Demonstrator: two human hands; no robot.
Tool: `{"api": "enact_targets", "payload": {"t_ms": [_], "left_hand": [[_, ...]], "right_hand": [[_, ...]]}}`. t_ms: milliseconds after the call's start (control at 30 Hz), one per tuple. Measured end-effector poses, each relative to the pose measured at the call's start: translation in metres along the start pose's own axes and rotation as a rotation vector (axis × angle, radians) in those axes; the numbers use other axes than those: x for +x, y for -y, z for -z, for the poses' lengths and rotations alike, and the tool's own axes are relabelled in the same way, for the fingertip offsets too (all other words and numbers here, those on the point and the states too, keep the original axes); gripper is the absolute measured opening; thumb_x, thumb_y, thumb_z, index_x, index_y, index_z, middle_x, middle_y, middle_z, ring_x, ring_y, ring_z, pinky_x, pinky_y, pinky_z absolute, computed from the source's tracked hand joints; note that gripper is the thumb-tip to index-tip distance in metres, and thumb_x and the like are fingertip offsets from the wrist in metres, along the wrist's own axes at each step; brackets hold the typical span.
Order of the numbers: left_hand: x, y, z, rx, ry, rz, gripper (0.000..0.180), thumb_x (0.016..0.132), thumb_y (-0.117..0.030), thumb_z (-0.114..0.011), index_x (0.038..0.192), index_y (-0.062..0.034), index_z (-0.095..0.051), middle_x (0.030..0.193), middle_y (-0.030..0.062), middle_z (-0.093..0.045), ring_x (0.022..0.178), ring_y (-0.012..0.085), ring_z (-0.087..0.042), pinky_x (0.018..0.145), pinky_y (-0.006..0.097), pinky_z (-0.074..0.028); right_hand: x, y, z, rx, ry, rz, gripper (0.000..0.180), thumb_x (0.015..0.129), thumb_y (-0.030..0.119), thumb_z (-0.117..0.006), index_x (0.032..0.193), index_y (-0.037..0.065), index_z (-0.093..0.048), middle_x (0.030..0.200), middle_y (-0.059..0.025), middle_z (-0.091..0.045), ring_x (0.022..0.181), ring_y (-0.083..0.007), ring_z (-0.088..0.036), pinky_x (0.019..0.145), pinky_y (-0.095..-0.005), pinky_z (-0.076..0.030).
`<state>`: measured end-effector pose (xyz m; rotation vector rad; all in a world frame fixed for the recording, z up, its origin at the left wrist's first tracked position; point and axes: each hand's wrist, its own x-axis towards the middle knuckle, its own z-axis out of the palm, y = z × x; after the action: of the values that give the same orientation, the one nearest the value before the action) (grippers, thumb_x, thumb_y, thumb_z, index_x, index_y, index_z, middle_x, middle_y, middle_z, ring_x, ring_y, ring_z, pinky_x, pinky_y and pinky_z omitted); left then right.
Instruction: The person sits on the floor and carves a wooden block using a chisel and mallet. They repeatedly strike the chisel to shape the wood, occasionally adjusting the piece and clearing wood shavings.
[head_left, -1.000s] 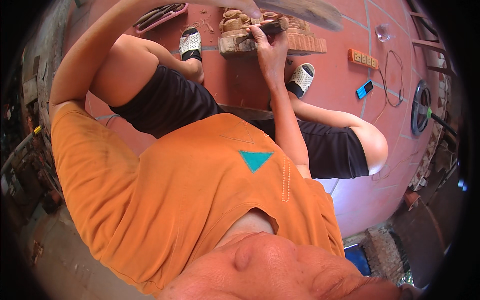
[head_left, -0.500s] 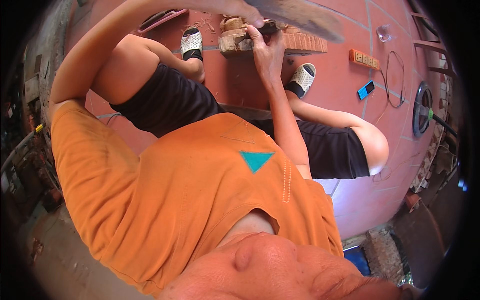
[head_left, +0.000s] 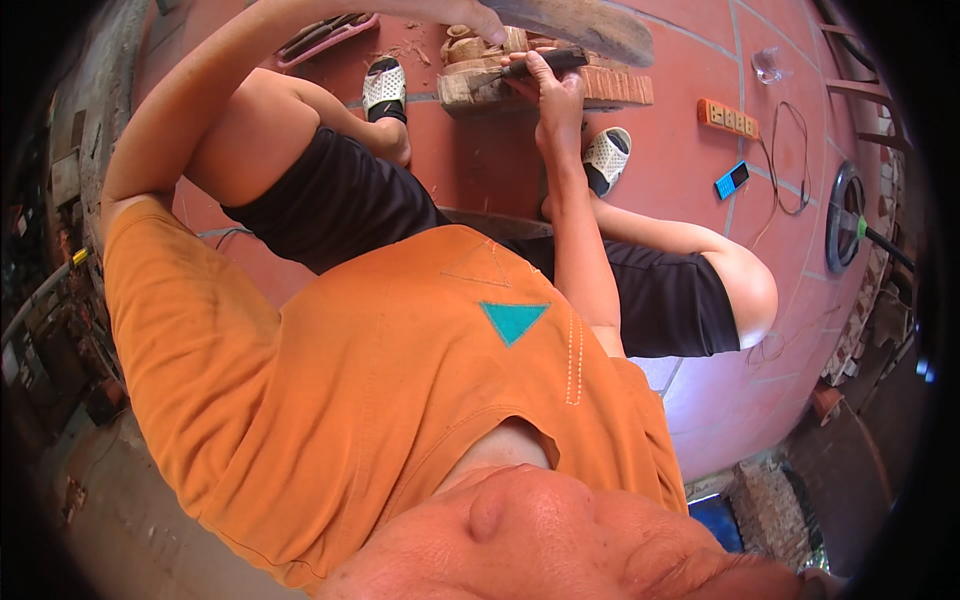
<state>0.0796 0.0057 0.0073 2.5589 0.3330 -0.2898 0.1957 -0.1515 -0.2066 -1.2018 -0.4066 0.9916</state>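
Observation:
My left hand [head_left: 478, 18], partly cut off by the top edge, is closed on a wooden mallet [head_left: 590, 28], a long, flat-sided club reaching to the right. Below it, my right hand [head_left: 560, 100] grips a chisel [head_left: 565, 60] by its dark handle, thumb laid along the top. The chisel's grey blade points left over a carved wooden block [head_left: 462, 92] that lies on the floor between my feet. Rounded carved shapes show on the block's left part; its right end has a rough, ridged face. Mallet and chisel look apart. The mallet hides the block's far side.
Wood shavings [head_left: 408, 50] and a pink tray [head_left: 330, 42] with tools lie to the left. On the right are an orange power strip [head_left: 728, 118] with a cord, a blue phone [head_left: 733, 180], a clear cup [head_left: 768, 65] and a dark round-framed object [head_left: 846, 220].
The mallet has moved left. My right hand has shifted right and down, and the chisel now lies flatter, with its blade showing over the block.

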Motion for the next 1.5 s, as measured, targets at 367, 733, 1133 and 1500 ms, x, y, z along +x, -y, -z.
{"api": "enact_targets", "payload": {"t_ms": [367,733,1133,1500], "left_hand": [[0.002,0.017,-0.012,-0.061,-0.150,-0.198,0.077,0.085,-0.029,-0.076,0.153,-0.0140,-0.046,0.119,0.0218,-0.071,0.102,0.0341,-0.072,0.091,0.043,-0.056],[-0.003,-0.007,-0.002,-0.134,0.113,0.039,0.070,0.088,-0.024,-0.072,0.152,-0.0092,-0.046,0.102,0.0218,-0.073,0.079,0.0286,-0.074,0.075,0.036,-0.059],[0.005,0.009,-0.009,0.064,0.080,-0.048,0.077,0.083,-0.031,-0.076,0.151,-0.0095,-0.047,0.100,0.0246,-0.071,0.084,0.0368,-0.071,0.077,0.043,-0.057],[-0.003,0.006,0.008,-0.026,0.016,0.101,0.077,0.083,-0.027,-0.076,0.152,-0.0113,-0.047,0.113,0.0234,-0.071,0.098,0.0356,-0.071,0.087,0.043,-0.055]], "right_hand": [[-0.016,-0.006,-0.010,-0.409,-0.012,0.303,0.022,0.098,0.011,-0.070,0.113,-0.002,-0.061,0.102,-0.0096,-0.071,0.094,-0.0182,-0.072,0.082,-0.0302,-0.058],[-0.026,-0.006,-0.016,-0.377,-0.046,0.301,0.019,0.098,0.012,-0.070,0.111,0.000,-0.063,0.104,-0.0077,-0.071,0.092,-0.0132,-0.067,0.085,-0.0280,-0.054],[-0.018,-0.013,-0.008,-0.105,-0.051,0.159,0.018,0.100,0.010,-0.066,0.115,0.002,-0.061,0.103,-0.0093,-0.073,0.095,-0.0183,-0.073,0.083,-0.0318,-0.060],[-0.018,-0.003,-0.003,-0.093,-0.026,0.096,0.017,0.097,0.003,-0.067,0.110,0.003,-0.056,0.099,-0.0080,-0.070,0.091,-0.0175,-0.071,0.080,-0.0316,-0.060]]}}
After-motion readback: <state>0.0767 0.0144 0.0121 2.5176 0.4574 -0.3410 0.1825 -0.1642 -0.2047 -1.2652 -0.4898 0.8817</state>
